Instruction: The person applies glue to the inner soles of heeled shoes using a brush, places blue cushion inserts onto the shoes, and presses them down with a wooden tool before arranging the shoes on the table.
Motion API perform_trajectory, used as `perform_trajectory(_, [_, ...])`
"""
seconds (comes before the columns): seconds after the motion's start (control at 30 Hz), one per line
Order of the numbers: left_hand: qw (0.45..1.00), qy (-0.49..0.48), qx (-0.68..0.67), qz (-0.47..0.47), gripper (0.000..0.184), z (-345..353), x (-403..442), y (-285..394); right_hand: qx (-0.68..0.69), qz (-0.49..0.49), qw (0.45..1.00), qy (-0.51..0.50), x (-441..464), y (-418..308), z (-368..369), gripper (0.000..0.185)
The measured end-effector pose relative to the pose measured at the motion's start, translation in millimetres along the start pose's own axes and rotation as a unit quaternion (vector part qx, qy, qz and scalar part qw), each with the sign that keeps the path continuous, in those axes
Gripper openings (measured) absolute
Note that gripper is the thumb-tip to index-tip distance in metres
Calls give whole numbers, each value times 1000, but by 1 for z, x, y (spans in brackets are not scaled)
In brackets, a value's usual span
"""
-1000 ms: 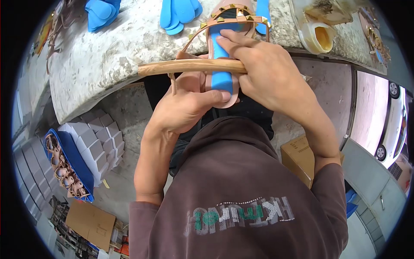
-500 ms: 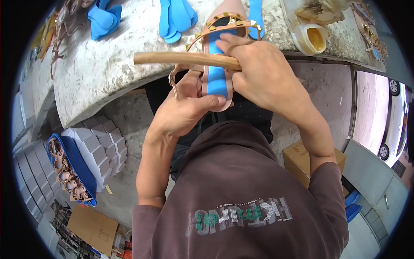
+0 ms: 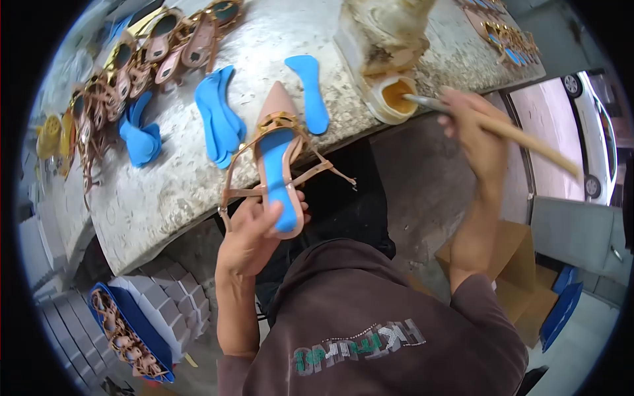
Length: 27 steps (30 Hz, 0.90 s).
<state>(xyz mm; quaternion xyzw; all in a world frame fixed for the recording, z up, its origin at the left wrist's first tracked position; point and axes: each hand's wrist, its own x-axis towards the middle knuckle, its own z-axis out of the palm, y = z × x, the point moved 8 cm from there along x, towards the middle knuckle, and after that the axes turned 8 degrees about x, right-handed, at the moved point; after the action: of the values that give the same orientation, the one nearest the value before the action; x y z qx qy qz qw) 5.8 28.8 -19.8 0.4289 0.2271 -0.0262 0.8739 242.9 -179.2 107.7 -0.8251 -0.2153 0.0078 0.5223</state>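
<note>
My left hand [image 3: 249, 232] grips the heel end of a pink pointed sandal [image 3: 277, 102] with gold trim and loose straps. A blue insole [image 3: 276, 178] lies inside the sandal, my thumb near its heel end. My right hand [image 3: 477, 135] is closed round a brush with a wooden handle [image 3: 531, 144]. The brush's tip is at the mouth of a white container [image 3: 391, 112] holding amber stuff. Beside the sandal's toe, a single blue insole [image 3: 309, 96] lies on the worktable [image 3: 277, 39]. Further left lie blue insoles in a bunch [image 3: 218, 119].
More blue insoles [image 3: 140, 138] and many pink sandals [image 3: 165, 46] are at the table's left. Studded sandals [image 3: 512, 45] lie at its far right. Below left stand a blue crate of sandals [image 3: 135, 333] and white boxes [image 3: 155, 297]; a cardboard box [image 3: 512, 257] is at right.
My right hand has left the sandal and moved right, bringing the brush to the container. The sandal in my left hand has shifted left and down in view, and the camera view has shifted.
</note>
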Motion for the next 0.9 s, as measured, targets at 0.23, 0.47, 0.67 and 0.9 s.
perform_trajectory(0.23, [993, 13, 114, 39, 90, -9, 13, -4, 119, -121, 985, 27, 0, -28, -48, 26])
perform_trajectory(0.47, [975, 153, -77, 139, 81, -49, 30, -35, 166, -112, 979, 23, 9, -2, -99, 31])
perform_trajectory(0.67, [980, 122, -27, 154, 91, 1, 24, 1, 336, -134, 929, -83, -46, -29, 8, 26])
perform_trajectory(0.9, [982, 114, -52, 139, 102, -6, 25, -7, 69, -302, 950, -42, -54, -46, 167, 9])
